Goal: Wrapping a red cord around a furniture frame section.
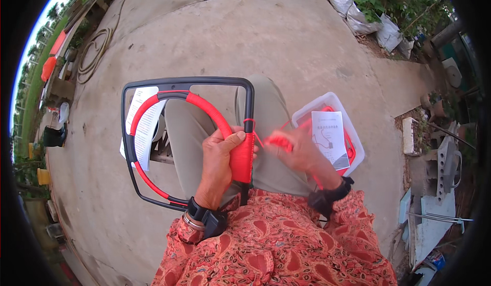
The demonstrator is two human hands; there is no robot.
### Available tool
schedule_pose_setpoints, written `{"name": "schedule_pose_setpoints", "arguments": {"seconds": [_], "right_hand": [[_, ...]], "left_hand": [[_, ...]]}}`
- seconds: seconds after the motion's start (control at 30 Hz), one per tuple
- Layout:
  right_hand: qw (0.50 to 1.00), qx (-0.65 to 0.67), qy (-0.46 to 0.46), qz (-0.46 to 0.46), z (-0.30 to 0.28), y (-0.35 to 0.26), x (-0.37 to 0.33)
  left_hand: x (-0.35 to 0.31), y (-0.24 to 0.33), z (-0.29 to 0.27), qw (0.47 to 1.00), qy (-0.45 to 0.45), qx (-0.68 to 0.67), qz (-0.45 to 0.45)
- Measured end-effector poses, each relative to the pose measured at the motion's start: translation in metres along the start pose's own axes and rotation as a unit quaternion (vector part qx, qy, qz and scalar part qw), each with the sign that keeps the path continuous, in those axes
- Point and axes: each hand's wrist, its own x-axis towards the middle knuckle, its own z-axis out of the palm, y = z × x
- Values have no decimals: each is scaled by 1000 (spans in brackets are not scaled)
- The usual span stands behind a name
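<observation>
A black rectangular frame [204, 80] with a ring [210, 107] inside it stands across my lap. Red cord is wound closely over parts of the ring and over a stretch of the frame's right bar, making a solid red band [241, 161]. My left hand [217, 155] is closed around that band, thumb on top, its fingertips hidden behind. To the right, my right hand [300, 152], slightly blurred, is closed on a small bundle of red cord [280, 142]. A strand runs from near the bundle to the frame's right bar, where a loop circles it above the band.
Right of my knees sits a translucent plastic box [359, 158] with red cord inside and a printed sheet [328, 132] on top. Another printed sheet [140, 112] shows behind the frame. A coiled hose [94, 56] lies far left; white sacks [360, 20] stand far right.
</observation>
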Motion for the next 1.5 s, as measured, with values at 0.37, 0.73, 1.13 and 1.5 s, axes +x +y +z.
{"name": "schedule_pose_setpoints", "arguments": {"seconds": [0.37,0.73,1.13,1.5], "right_hand": [[933,248,84,246,-21,-7,-27],[925,201,154,284,-23,4,-32],[943,244,71,214,12,-35,1],[993,14,104,-49,15,-18,4]], "left_hand": [[3,13,2,992,-70,-58,-90],[0,5,1,995,-63,2,-75],[1,3,1,995,-82,1,-58],[2,0,-3,992,-104,-40,-55]]}}
